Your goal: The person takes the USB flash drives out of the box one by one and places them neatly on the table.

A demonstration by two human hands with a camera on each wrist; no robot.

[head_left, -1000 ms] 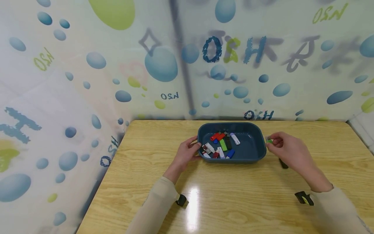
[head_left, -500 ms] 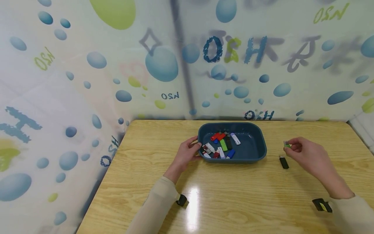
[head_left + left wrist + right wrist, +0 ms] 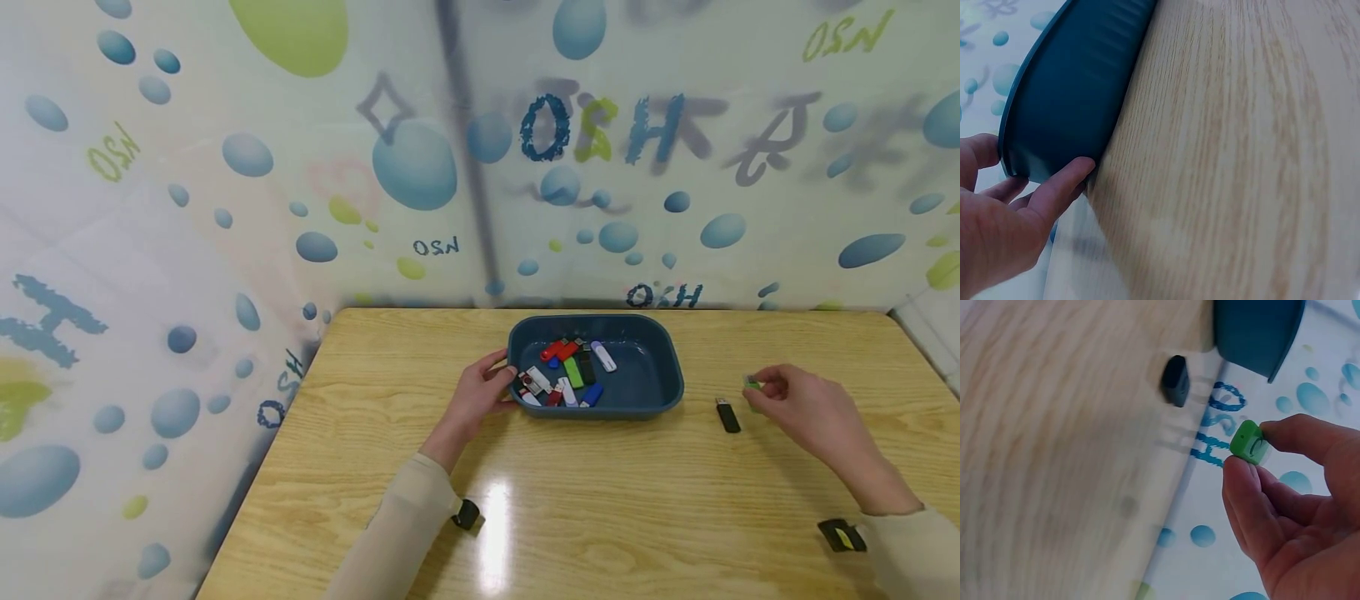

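Note:
At the left end of a dark blue plastic tub point(image 3: 637, 410), my left hand point(image 3: 480, 387) holds the wall, its thumb at the rim and its fingers along the outside. In the left wrist view the fingertips point(image 3: 1082, 167) touch the tub's end wall low down. Several USB sticks of different colours lie in the tub, among them a green one point(image 3: 573, 372) and a white one point(image 3: 603, 356). Right of the tub, above the table, my right hand point(image 3: 813, 412) pinches a green USB stick point(image 3: 1249, 442) between thumb and fingers. Its metal plug points away from me.
A black USB stick point(image 3: 727, 417) lies on the wooden table point(image 3: 600, 500) between the tub and my right hand. Behind the table's far edge hangs a patterned curtain point(image 3: 420, 275), which also covers the left side.
My right hand has moved away from the tub's right end, to the right and slightly nearer me, carrying the green USB stick past the black one. My left hand and the tub stay put.

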